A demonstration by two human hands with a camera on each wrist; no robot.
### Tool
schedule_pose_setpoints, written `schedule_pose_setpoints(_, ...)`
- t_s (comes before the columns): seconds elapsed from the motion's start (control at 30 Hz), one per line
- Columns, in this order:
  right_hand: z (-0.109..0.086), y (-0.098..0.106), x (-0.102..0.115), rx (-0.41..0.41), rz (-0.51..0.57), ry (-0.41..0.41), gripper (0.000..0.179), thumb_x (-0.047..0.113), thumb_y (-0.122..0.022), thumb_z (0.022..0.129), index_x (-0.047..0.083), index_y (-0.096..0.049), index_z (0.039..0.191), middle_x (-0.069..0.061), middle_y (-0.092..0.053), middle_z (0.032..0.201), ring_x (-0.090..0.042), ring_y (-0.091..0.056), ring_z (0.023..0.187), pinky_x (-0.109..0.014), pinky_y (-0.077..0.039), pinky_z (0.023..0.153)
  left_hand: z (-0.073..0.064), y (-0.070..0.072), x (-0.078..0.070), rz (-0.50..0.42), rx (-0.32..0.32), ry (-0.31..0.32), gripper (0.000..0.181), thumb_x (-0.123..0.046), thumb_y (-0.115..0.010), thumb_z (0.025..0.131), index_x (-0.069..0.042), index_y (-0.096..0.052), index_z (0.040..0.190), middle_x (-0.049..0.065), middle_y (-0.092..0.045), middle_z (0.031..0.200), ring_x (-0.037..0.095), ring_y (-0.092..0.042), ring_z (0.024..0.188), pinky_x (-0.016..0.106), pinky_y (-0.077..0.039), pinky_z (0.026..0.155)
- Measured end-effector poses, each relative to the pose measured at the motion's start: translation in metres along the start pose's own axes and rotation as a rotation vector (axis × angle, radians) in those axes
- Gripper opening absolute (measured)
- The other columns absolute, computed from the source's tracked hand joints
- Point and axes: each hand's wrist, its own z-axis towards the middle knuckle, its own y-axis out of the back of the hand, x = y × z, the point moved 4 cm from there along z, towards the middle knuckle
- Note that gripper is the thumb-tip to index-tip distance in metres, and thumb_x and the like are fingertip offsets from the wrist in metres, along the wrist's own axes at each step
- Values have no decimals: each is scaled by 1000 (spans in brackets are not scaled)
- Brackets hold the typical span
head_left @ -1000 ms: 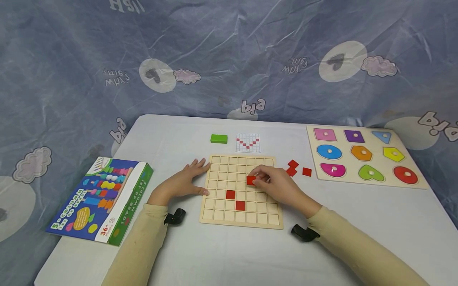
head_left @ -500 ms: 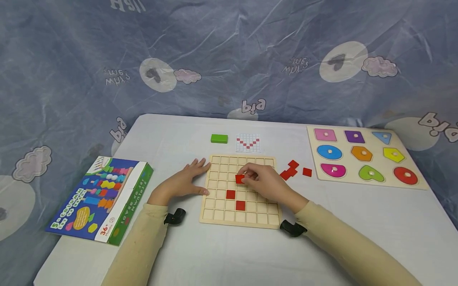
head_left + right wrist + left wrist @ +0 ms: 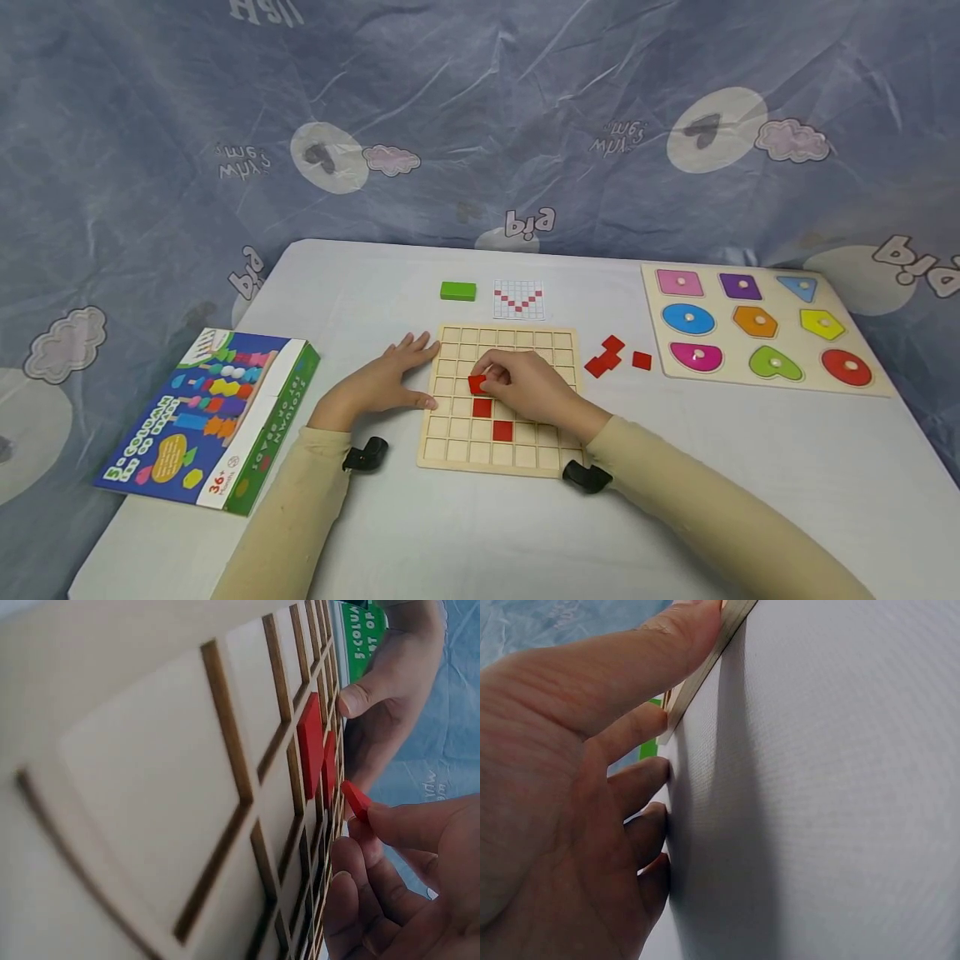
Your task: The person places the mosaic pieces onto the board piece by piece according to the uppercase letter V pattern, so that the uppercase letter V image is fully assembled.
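My right hand (image 3: 528,385) pinches a red square tile (image 3: 477,384) between thumb and fingers, over the left half of a wooden grid board (image 3: 450,454). In the right wrist view that tile (image 3: 355,801) is tilted, close to the board. Two red tiles sit in cells nearer me: one (image 3: 482,408) just below the held tile, another (image 3: 502,431) one row down and one column right. My left hand (image 3: 381,382) has its fingers spread at the board's left side; its thumb (image 3: 682,637) and index fingertip touch the edge in the left wrist view.
Several loose red tiles (image 3: 612,343) lie right of the board. Behind it are a green block (image 3: 457,291) and a small card with a red V pattern (image 3: 519,310). A knobbed shape puzzle (image 3: 727,379) lies at right, a blue and green toy box (image 3: 187,433) at left.
My right hand has carried the red tile leftward across the board, from right of the middle to above the upper placed tile. My left hand has stayed in place.
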Motion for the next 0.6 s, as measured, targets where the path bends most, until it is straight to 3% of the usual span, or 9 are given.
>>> schedule_pose_setpoints(0.3,6,-8,4,-9,-34,-15,12,13,-68,96,20,-72,106,11,-60,77,-8,-55,67,-27,-48,68,1,0,0,12,1,7,102,-45,-85,79,-22,-30,162,4,-13,170,31,-2,157,59,-11,124)
schedule_pose_setpoints(0.6,11,-14,9,7,-62,-37,10,16,-71,95,21,-72,103,11,-60,80,-9,-55,73,-28,-48,69,0,0,0,13,7,-6,101,-45,-85,79,-21,-31,162,5,-13,170,31,-1,157,58,-11,124)
